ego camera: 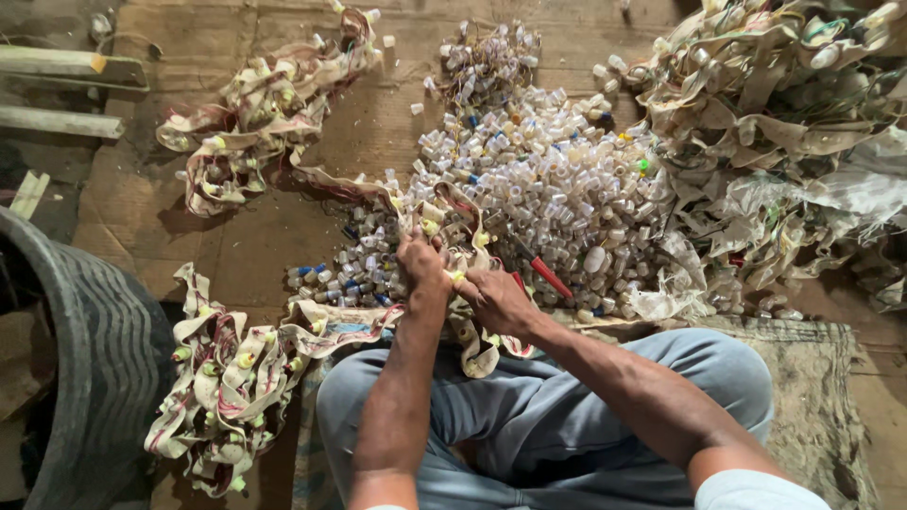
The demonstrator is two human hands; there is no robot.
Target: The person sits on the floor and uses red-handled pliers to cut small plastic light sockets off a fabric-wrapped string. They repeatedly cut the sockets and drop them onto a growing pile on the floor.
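Two hands [463, 283], three strip heaps [260, 104]

Strip under both hands [444, 283]: limp woven cloth webbing, cream with red stains, matt, frayed. Studded with small yellow-green plastic fittings. Centre heap of caps [539, 179]: clear and white plastic, slightly glossy, some blue. Tool handle [550, 277]: smooth red plastic. Floor [283, 236]: rough brown boards, dusty, matt. Tyre [94, 359], near left: ribbed black rubber, dull. Trousers [510, 416]: soft grey cloth.
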